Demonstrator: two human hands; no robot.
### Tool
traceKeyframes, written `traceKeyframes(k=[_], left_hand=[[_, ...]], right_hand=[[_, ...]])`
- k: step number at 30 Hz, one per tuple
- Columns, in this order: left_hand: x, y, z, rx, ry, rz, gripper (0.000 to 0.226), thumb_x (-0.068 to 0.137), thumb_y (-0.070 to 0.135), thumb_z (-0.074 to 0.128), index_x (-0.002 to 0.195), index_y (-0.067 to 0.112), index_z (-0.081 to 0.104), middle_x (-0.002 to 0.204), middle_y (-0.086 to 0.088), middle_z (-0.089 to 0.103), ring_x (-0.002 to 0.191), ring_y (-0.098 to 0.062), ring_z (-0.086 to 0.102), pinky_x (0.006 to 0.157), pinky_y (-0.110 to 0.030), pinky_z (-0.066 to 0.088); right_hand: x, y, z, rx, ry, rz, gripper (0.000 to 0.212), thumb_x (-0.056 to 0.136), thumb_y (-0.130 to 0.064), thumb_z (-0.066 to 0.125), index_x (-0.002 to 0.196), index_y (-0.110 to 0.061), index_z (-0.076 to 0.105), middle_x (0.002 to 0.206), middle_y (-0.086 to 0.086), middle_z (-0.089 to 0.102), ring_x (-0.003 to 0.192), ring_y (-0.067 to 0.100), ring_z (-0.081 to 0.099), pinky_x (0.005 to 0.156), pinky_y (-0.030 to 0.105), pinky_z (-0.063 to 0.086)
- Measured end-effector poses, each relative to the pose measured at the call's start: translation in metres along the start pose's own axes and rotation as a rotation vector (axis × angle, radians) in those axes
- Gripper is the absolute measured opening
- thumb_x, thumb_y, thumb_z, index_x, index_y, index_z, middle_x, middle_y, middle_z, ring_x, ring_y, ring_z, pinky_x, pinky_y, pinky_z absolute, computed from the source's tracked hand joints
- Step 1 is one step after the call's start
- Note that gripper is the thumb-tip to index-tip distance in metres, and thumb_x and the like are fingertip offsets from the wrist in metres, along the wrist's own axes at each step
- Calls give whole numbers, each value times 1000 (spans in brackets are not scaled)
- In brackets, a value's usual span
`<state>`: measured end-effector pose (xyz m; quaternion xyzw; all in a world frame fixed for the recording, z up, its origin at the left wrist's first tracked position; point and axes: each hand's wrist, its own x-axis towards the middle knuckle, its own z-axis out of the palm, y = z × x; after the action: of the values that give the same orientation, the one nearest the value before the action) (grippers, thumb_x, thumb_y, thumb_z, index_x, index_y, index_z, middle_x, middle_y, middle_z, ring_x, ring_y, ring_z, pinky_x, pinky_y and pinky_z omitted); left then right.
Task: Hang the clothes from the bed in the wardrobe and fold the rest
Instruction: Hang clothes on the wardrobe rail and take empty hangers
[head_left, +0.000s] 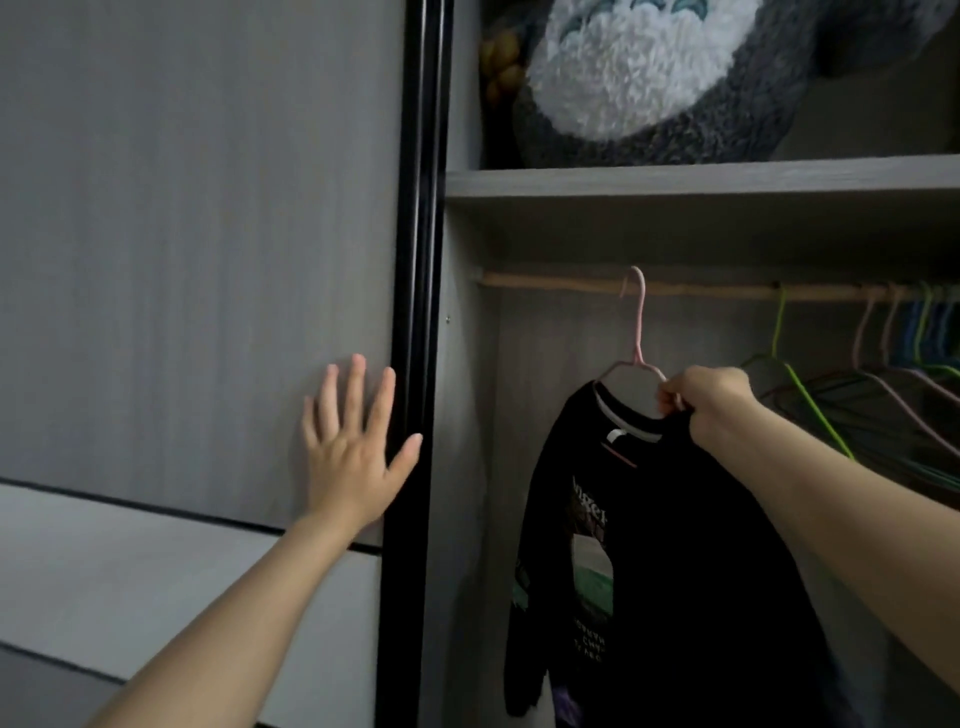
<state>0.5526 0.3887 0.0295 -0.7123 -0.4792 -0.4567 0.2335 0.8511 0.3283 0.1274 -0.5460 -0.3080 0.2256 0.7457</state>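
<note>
A black shirt (675, 545) hangs on a pink hanger (638, 332) inside the wardrobe, draping below the right hand (711, 402). That hand's fingers (670, 397) are curled around the hanger's shoulder at the collar. Above them the hook reaches the rail (550, 283); whether it sits over it is unclear. To their right, empty hangers (883, 364) crowd the rail. Higher up, a shelf (675, 179) carries a plush toy (675, 78). The left hand (353, 462) lies flat on the door (182, 234), fingers spread straight, thumb against its black edge.
</note>
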Motion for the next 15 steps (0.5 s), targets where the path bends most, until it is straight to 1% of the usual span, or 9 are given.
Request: traceKeyframes(k=[2, 4, 6, 8, 9, 11, 12, 13, 15], left_hand=[[1, -2, 5, -12, 49, 10, 70, 83, 45, 37, 139, 4, 38, 141, -29, 38, 127, -54, 33, 95, -70, 27], [1, -6, 10, -14, 85, 37, 70, 83, 46, 37, 143, 10, 32, 142, -27, 37, 129, -52, 32, 97, -68, 25], [1, -9, 13, -2, 119, 67, 66, 87, 50, 33, 141, 13, 27, 144, -25, 36, 133, -47, 28, 98, -67, 25], [0, -12, 18, -7, 157, 76, 63, 94, 56, 20, 141, 14, 26, 145, -22, 32, 137, -40, 24, 100, -64, 22], [1, -13, 21, -23, 172, 76, 64, 95, 58, 14, 141, 15, 27, 146, -20, 29, 136, -39, 22, 100, -63, 21], [2, -14, 25, -25, 197, 75, 66, 95, 58, 10, 141, 14, 28, 145, -17, 27, 134, -38, 22, 100, -62, 21], [1, -14, 27, -22, 210, 77, 66, 95, 58, 10, 141, 14, 28, 145, -17, 28, 134, -38, 23, 100, -62, 21], [2, -15, 29, -23, 225, 79, 66, 95, 58, 11, 141, 15, 28, 145, -17, 28, 134, -38, 23, 100, -62, 22], [1, -17, 32, -18, 249, 88, 66, 96, 58, 11, 144, 16, 25, 145, -17, 28, 134, -38, 23, 100, -62, 23]], right_hand=[[6, -3, 20, -7, 37, -16, 27, 84, 19, 45, 65, 1, 39, 61, 14, 39, 24, 16, 42, 27, 15, 32], [12, -7, 38, -26, 38, -26, 26, 84, 19, 45, 66, 1, 39, 62, 15, 39, 37, 22, 45, 27, 15, 33], [18, -10, 58, -52, 41, -40, 23, 84, 17, 45, 68, 2, 40, 64, 14, 41, 49, 21, 42, 30, 18, 35], [24, -9, 77, -69, 47, -48, 23, 85, 15, 46, 68, 1, 38, 65, 14, 42, 53, 21, 43, 44, 27, 42], [29, -9, 87, -74, 48, -54, 19, 85, 14, 46, 72, 2, 40, 66, 14, 43, 56, 23, 46, 53, 30, 45], [36, -9, 103, -86, 55, -66, 8, 86, 10, 48, 86, 2, 45, 68, 14, 46, 68, 28, 52, 68, 35, 47], [39, -8, 109, -97, 54, -72, 7, 87, 8, 48, 88, 1, 46, 68, 14, 47, 71, 29, 53, 71, 35, 48], [44, -7, 115, -105, 48, -79, 7, 87, 7, 49, 85, 1, 46, 68, 14, 47, 69, 28, 54, 70, 35, 48], [54, -5, 123, -107, 36, -98, 14, 87, 6, 50, 77, -1, 42, 68, 14, 48, 65, 27, 53, 67, 33, 47]])
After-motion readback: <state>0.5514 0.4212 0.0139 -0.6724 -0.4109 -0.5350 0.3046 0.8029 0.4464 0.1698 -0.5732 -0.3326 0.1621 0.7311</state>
